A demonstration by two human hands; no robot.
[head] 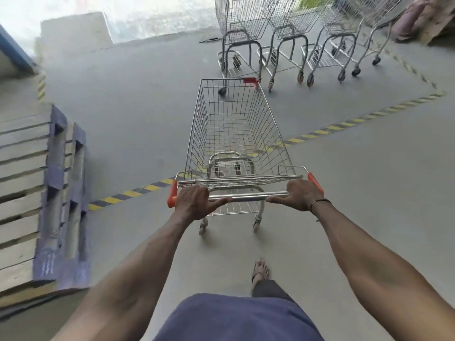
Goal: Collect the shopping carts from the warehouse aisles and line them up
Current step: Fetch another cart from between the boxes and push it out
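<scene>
My left hand (194, 203) and right hand (299, 194) both curl around the handle bar (248, 196) of my cart (236, 134), its nose near the row of carts (290, 38) at far right. I should steer slightly right, square up, and slow early so it lines up beside them.

Honestly nothing readable here, just some faint white print on the blue pallet (46, 263) edge at the left, way too blurry to make out.
</scene>
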